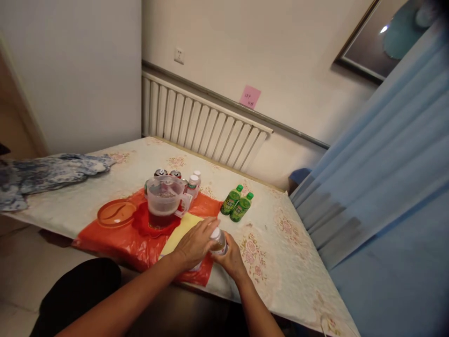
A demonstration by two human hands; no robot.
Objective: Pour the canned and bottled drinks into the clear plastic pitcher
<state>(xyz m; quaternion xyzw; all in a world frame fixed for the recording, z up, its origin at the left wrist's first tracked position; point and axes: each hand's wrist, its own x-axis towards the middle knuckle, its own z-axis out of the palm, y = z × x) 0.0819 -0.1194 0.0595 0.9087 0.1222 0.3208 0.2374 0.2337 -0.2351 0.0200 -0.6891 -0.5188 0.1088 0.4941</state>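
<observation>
A small clear plastic bottle (220, 245) with a white cap (215, 233) and a brownish look inside stands tilted between my hands. My right hand (234, 257) wraps its side, and my left hand (194, 241) has its fingers closed at the cap. Left of them, a clear plastic pitcher (163, 199) holding dark, foamy liquid rests in a red scalloped tray (140, 220). Its handle points right. Under my left hand lies a yellow cloth or paper (184, 227), partly hidden. All this sits on a red plastic sheet (115, 245).
An orange lid (117, 213) lies left of the pitcher. Behind it stand several cans (175, 174) and two white-capped bottles (192, 183). Two green bottles (241, 207) stand to the right on the flowered tablecloth (277, 262). Bunched patterned cloth (52, 173) lies far left; a blue curtain (365, 154) hangs right.
</observation>
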